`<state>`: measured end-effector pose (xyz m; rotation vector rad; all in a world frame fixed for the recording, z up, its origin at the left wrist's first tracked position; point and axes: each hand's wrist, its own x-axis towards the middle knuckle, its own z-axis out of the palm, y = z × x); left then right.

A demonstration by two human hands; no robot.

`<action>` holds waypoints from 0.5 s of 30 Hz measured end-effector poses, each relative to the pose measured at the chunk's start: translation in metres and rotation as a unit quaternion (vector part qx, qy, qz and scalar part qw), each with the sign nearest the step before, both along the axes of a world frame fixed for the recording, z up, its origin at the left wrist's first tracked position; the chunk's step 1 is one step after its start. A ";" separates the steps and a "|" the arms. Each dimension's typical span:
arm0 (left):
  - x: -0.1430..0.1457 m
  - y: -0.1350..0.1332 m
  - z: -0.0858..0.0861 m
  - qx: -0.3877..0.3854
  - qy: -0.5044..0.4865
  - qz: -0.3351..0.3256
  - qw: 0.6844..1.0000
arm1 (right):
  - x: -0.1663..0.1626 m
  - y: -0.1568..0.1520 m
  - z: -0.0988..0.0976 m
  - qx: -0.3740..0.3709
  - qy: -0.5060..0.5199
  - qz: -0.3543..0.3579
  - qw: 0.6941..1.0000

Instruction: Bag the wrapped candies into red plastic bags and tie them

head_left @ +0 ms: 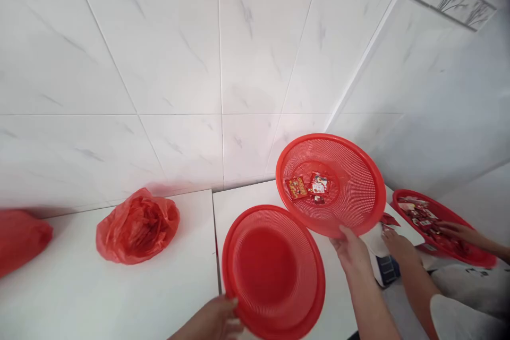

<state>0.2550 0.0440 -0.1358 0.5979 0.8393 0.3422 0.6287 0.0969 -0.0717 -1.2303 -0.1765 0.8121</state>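
My left hand [218, 317] grips the near-left rim of a round red plastic basket [271, 265], fingers curled at its edge; some fingers are blurred. No loose items show inside it. My right hand [351, 251] pinches the near rim of a second, larger red mesh basket [356, 191], which is tilted, with its inside facing me. In its bottom lie several small packets, among them an orange-gold packet [297, 187] and a red-and-white packet [319, 185]. The two baskets sit side by side, their rims overlapping in view.
A crumpled red plastic bag [137, 228] lies on the white table [187, 287], with a fuller red bag [22, 239] at far left. On the right, a co-worker's hands [400, 248] handle packets beside a third red basket [478, 261]. A tiled wall [179, 64] stands behind.
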 end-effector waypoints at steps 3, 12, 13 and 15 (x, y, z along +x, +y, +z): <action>0.026 0.025 0.020 0.000 0.024 0.045 0.999 | -0.017 -0.034 0.024 0.012 -0.016 0.011 1.000; -0.028 0.029 0.025 0.076 0.144 -0.008 0.987 | -0.098 -0.101 0.014 -0.078 0.031 0.154 0.985; -0.043 0.023 0.021 0.072 0.157 0.006 0.985 | -0.111 -0.106 0.008 -0.090 0.041 0.185 0.978; -0.072 0.012 0.016 0.082 0.193 0.035 0.977 | -0.137 -0.116 -0.004 -0.112 0.058 0.245 0.961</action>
